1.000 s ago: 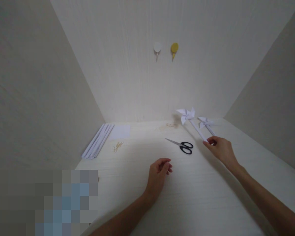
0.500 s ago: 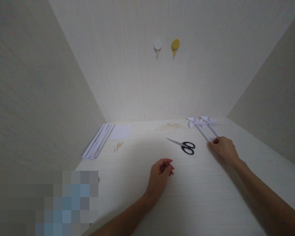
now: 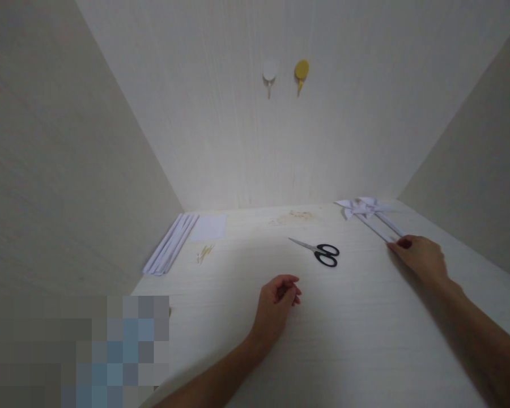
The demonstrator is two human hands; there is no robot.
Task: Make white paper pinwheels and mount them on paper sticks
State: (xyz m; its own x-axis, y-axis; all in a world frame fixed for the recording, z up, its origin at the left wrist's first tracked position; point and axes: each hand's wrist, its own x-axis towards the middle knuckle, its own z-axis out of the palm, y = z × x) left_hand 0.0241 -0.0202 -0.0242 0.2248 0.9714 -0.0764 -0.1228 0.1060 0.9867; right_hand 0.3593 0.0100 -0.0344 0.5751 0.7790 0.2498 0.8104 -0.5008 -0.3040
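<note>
The white counter (image 3: 225,323) has a faint grain and is enclosed by a far wall (image 3: 221,136), a left wall (image 3: 68,170) and a right wall (image 3: 471,164). A white hook (image 3: 269,72) and, to its right, a yellow hook (image 3: 301,70) are mounted on the far wall. Two white paper pinwheels lie side by side at the far right, heads overlapping. The right hand (image 3: 419,258) pinches the near end of the left pinwheel (image 3: 369,225) in a closed grip; the stick of the right pinwheel (image 3: 389,222) runs behind it. The left hand (image 3: 276,306) is near centre, grip half open, fingers loosely curled around nothing visible. Scissors (image 3: 318,250) lie between the hands, farther out. Far left: paper rods (image 3: 170,245), a white sheet (image 3: 210,226) and thin sticks (image 3: 204,253).
</note>
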